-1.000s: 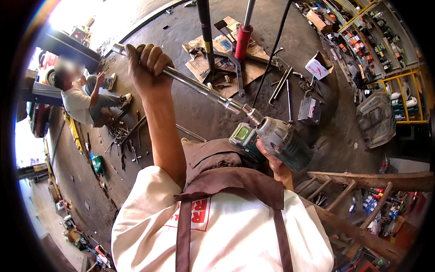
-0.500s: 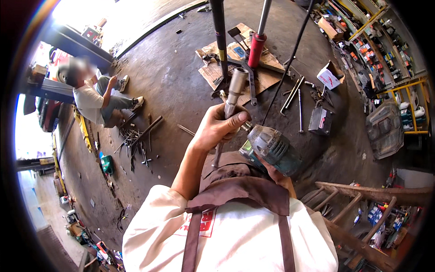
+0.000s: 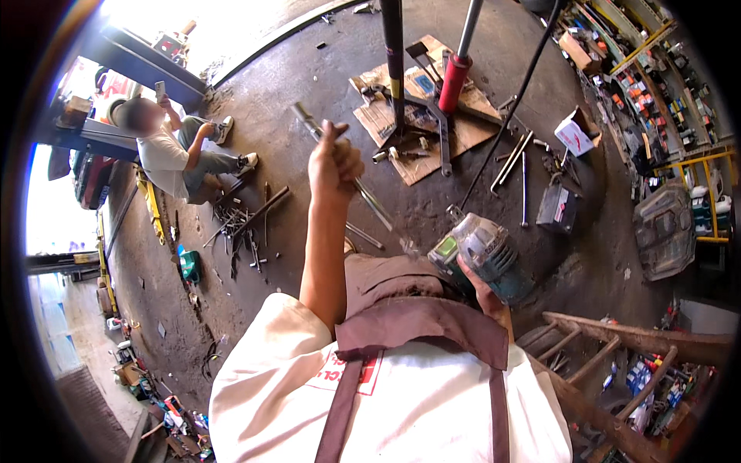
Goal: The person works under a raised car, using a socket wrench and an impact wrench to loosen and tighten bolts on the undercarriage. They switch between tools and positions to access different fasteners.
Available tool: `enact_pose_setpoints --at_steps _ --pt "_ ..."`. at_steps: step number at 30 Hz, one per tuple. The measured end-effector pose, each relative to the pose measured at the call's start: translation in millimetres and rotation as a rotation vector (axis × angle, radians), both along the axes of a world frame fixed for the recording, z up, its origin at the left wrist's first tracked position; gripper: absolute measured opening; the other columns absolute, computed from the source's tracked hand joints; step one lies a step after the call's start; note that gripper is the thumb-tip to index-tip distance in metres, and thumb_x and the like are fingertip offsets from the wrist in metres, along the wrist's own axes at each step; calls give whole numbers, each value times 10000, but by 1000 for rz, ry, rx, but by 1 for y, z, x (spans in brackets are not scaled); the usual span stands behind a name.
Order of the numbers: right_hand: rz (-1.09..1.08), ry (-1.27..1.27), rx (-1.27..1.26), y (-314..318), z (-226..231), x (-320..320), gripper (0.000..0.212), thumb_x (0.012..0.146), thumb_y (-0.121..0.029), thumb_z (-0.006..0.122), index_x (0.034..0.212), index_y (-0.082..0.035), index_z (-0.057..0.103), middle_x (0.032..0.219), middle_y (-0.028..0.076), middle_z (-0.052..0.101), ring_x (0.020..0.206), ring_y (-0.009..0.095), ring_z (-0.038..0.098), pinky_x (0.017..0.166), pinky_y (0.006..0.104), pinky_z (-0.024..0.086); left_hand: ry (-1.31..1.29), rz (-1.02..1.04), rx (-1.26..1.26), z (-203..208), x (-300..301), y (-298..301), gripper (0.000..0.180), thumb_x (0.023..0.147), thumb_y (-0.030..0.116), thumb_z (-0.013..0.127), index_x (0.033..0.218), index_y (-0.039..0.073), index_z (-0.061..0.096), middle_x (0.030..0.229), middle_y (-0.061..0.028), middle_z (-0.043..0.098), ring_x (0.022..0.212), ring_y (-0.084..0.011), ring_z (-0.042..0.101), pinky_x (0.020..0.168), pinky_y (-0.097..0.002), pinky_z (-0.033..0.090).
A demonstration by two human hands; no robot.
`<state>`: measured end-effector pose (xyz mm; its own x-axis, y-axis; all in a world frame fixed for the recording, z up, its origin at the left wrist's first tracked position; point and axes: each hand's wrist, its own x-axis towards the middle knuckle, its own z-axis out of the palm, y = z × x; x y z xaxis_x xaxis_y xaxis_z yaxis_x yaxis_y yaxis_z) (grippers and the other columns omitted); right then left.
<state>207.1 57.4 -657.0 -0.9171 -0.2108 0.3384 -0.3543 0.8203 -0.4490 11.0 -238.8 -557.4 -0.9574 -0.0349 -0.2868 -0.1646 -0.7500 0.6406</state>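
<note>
We've got a long steel rod (image 3: 340,162) in the left hand (image 3: 333,163), fist wrapped tight around it with the thumb poking up. The rod slants from its threaded-looking top end down toward the angle grinder (image 3: 480,256), and it's held up in the air over the concrete floor (image 3: 293,92), not resting on anything. The right hand (image 3: 485,292) is curled round the teal body of that grinder, just below and right of the rod's lower end; whether the rod actually touches the grinder's head we can't tell from here.

Working outward from the rod: just beyond its upper end there's a flattened piece of cardboard (image 3: 421,127) on the floor with a black metal stand (image 3: 394,69) and a pole with a red sleeve (image 3: 454,83) rising off it. Right of the rod a few loose steel bars (image 3: 515,166) lie on the floor, then a small white and red box (image 3: 573,137) and a dark boxy thing (image 3: 557,207) near it. Left of the rod there's a scatter of metal scraps (image 3: 241,228) and a green can (image 3: 189,266), and past those another person (image 3: 174,158) sits on the floor in a white shirt. Below and right of the grinder sits a wooden ladder-like frame (image 3: 610,347).
</note>
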Motion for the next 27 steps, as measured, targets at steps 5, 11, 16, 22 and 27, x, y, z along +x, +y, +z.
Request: enact_pose_setpoints --at_steps 5,11,16,22,27 --pt "55 -96 -213 -6 44 0 336 884 -179 637 1203 -76 616 1205 89 596 1093 254 564 998 414 411 74 33 519 -17 -25 -22 340 999 331 480 748 104 447 558 47 286 448 -77 254 383 -231 216" --pt "61 -159 -370 -13 71 3 321 887 -187 632 1188 -78 609 1155 81 591 1051 244 559 975 408 407 90 5 669 -10 -30 -16 350 1005 301 472 720 102 435 556 48 286 448 -73 248 388 -228 224" --pt "71 -205 -439 -16 79 7 310 889 -193 628 1176 -80 603 1112 75 586 1015 236 554 955 402 404 84 -51 739 -11 -27 -16 322 1002 285 481 749 89 447 571 44 299 452 -74 258 388 -234 236" --pt "81 -252 -534 -20 87 13 296 891 -201 623 1161 -82 596 1062 67 581 972 226 549 932 396 400 119 -116 702 -2 -29 -10 311 1003 284 480 764 88 452 579 44 295 462 -75 263 386 -233 234" --pt "97 -320 -723 -20 89 15 286 893 -208 619 1149 -83 590 1020 60 576 936 217 545 912 391 397 165 -159 574 21 -30 2 317 995 321 494 774 95 469 574 48 287 460 -73 260 374 -227 220"
